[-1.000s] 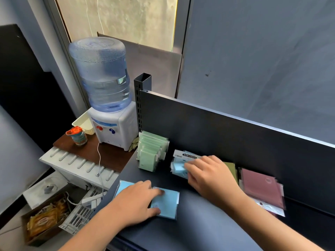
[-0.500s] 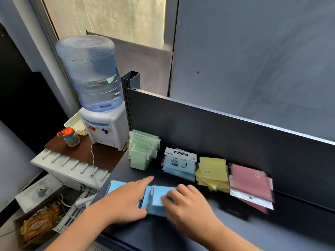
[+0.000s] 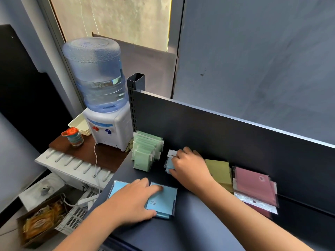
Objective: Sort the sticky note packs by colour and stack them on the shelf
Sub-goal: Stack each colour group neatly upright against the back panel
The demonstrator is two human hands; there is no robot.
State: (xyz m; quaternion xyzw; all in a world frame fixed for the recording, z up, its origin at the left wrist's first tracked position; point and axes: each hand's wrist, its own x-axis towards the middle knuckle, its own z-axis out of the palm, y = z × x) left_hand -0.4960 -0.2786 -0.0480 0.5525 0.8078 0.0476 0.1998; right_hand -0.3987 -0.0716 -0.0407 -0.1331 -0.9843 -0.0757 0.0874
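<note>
Meanwhile, both hands — on blue packs.

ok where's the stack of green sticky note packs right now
In the head view, the green packs stand at the shelf's far left end against the back panel, beside the water dispenser.

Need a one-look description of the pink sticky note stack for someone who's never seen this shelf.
Start at the dark metal shelf with its upright back panel. Four colour groups run along that panel; the pink plastic-wrapped sticky note packs lie flat at the far right, beside the yellow sticky note packs. They are the only pink ones.
</note>
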